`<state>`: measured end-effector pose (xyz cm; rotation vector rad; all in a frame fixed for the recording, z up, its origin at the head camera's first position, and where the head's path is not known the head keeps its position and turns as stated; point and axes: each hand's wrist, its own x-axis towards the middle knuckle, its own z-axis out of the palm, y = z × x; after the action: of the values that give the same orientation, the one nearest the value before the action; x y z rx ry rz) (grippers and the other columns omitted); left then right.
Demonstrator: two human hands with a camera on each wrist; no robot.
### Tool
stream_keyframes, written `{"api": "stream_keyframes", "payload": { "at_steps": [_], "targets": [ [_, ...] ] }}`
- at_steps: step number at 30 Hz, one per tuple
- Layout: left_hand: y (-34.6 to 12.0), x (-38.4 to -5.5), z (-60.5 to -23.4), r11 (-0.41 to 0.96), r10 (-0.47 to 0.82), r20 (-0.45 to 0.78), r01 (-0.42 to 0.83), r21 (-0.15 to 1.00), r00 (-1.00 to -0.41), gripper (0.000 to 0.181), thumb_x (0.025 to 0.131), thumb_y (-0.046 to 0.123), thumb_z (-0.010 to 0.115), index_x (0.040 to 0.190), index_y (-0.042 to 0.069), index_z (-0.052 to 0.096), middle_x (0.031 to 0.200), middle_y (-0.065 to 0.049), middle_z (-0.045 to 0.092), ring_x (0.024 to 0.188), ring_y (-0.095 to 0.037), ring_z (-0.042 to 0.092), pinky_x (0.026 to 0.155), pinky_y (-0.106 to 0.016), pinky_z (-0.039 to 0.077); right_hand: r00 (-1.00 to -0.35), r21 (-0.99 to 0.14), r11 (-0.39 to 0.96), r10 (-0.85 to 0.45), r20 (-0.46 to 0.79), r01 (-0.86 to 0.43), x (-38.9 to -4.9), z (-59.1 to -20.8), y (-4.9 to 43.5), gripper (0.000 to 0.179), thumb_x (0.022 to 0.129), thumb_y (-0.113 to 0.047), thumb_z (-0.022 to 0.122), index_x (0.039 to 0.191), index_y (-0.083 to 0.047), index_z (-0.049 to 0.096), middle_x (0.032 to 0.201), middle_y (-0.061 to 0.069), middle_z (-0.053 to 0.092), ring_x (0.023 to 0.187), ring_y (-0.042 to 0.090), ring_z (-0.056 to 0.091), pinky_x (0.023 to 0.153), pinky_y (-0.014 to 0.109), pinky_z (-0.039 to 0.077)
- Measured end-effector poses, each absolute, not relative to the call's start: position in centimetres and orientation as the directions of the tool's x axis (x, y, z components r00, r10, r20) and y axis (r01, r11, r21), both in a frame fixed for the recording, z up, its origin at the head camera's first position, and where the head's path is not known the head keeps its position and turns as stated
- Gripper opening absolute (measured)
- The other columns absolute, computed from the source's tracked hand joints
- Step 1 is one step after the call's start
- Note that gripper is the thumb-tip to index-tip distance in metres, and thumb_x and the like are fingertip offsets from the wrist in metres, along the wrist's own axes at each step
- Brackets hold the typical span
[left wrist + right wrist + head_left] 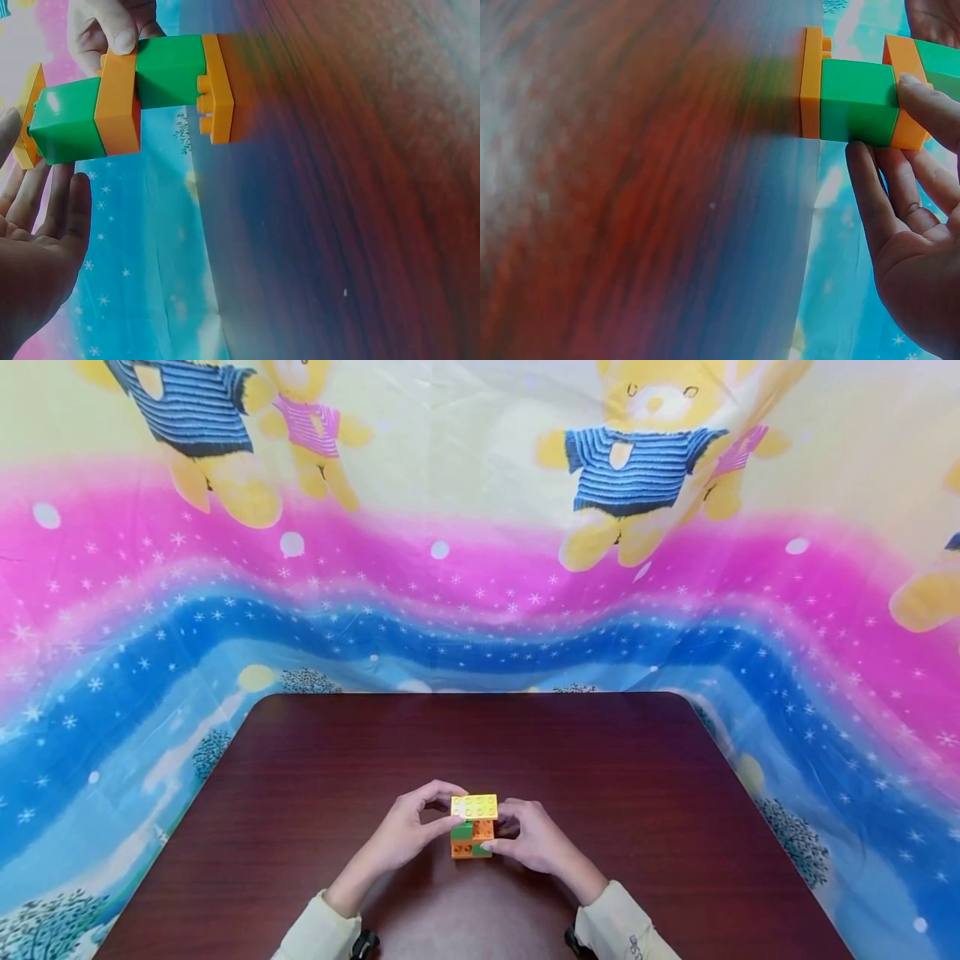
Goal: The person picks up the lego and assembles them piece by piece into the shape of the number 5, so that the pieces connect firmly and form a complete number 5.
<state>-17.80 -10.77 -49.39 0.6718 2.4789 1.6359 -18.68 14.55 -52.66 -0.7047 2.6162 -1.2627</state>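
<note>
A stack of toy building bricks stands on the table in front of me. Its base is a flat orange brick (459,850), with a green block (859,101) on the right half. Above that come a middle orange brick (118,105) and a second green block (69,120) toward the left. A flat yellow brick (476,807) tops it, slightly tilted, green studs showing under it in the left wrist view. My left hand (405,827) pinches the yellow brick, thumb in front. My right hand (534,837) grips the middle orange brick and green block below, thumb on the orange.
The dark wooden table (480,735) extends around the stack. Behind it and along both sides hangs a patterned cloth (480,568) with printed bears. Light sleeves (322,927) and black straps (365,943) show at both wrists.
</note>
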Motion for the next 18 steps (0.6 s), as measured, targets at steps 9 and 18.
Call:
{"api": "stream_keyframes", "payload": {
  "at_steps": [9,18],
  "targets": [
    [-10.78,-17.73,-49.6,0.314,0.412,0.161,0.305,0.899,-0.897,0.031,0.095,0.025,0.077,0.124,0.03,0.067,0.108,0.011,0.073,0.104,-0.012,0.068,0.1,-0.054,0.052,-0.88,-0.765,0.54,-0.47,0.073,-0.352,-18.66,-52.64,14.53,0.03,0.086,-0.023,0.087,0.113,-0.017,0.077,0.102,-0.006,0.069,0.094,0.008,0.069,0.082,0.022,0.059],
    [-10.91,-17.66,-49.6,0.309,0.412,0.145,0.288,0.906,-0.9,0.031,0.095,0.026,0.077,0.125,0.029,0.067,0.11,0.008,0.072,0.106,-0.016,0.068,0.1,-0.043,0.054,-0.879,-0.754,0.55,-0.472,0.073,-0.359,-18.69,-52.58,14.48,0.031,0.087,-0.026,0.086,0.115,-0.017,0.076,0.103,-0.007,0.069,0.095,0.008,0.069,0.082,0.024,0.059]
  ]
}}
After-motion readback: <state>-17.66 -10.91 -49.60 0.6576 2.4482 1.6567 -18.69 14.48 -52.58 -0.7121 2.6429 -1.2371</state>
